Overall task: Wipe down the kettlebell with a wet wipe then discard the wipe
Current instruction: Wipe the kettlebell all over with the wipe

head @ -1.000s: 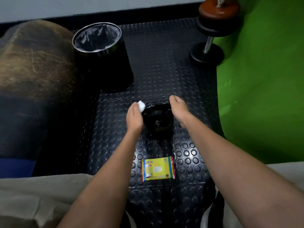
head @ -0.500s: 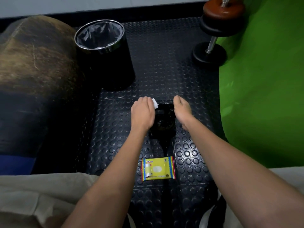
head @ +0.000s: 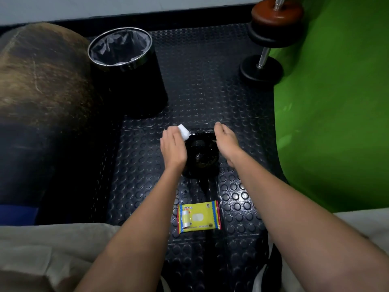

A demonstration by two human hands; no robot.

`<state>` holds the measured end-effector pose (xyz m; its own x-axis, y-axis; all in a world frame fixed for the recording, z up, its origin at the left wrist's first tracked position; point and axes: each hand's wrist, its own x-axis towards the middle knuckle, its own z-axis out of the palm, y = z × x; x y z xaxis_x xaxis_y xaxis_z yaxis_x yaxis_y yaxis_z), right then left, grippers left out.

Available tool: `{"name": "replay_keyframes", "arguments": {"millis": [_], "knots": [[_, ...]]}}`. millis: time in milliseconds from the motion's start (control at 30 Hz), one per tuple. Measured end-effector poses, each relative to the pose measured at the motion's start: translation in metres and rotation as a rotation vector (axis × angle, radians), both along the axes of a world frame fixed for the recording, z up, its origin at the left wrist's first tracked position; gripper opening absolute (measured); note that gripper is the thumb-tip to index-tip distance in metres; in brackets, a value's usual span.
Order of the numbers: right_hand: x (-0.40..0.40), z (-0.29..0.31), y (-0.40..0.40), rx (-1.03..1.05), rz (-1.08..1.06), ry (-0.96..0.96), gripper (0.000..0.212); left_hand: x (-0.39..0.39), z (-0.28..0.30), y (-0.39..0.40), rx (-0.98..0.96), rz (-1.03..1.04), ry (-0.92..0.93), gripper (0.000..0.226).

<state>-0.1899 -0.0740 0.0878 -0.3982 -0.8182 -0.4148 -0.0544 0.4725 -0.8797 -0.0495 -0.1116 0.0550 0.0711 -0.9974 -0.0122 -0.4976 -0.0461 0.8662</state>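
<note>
A black kettlebell (head: pixel 202 155) stands on the studded rubber floor mat (head: pixel 202 81) between my two hands. My left hand (head: pixel 173 146) holds a folded white wet wipe (head: pixel 183 131) against the upper left of the kettlebell, near its handle. My right hand (head: pixel 226 141) grips the right side of the kettlebell, its fingers curled over the far edge. A black waste bin (head: pixel 126 70) with a grey liner and a shiny rim stands open at the back left.
A yellow pack of wet wipes (head: pixel 199 217) lies on the mat just in front of the kettlebell. A dumbbell (head: pixel 271 36) stands at the back right beside a green sheet (head: pixel 336 102). A large brown bolster (head: pixel 42 91) fills the left side.
My left hand has slid the wipe along the top left of the kettlebell and back toward the left. My right hand has stayed on the right side.
</note>
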Motion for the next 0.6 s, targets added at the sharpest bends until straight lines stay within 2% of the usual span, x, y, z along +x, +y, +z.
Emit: {"name": "replay_keyframes", "arguments": {"millis": [167, 233, 333, 533, 600], "knots": [[-0.002, -0.002, 0.001, -0.013, -0.009, -0.019, 0.052, 0.009, 0.001, -0.012, 0.448, 0.149, 0.496, 0.028], [-0.002, -0.002, 0.000, -0.014, -0.017, -0.017, 0.053, 0.014, 0.007, -0.015, 0.575, 0.149, 0.503, 0.031], [-0.002, -0.002, -0.001, -0.009, -0.023, -0.003, 0.053, 0.016, 0.016, -0.022, 0.477, 0.038, 0.134, 0.038], [-0.003, -0.002, 0.000, -0.020, -0.039, 0.032, 0.053, -0.003, 0.017, -0.017, -0.181, -0.348, -0.492, 0.030], [-0.003, -0.001, 0.001, -0.016, -0.046, 0.020, 0.052, -0.007, 0.011, -0.011, -0.238, -0.373, -0.648, 0.036]]}}
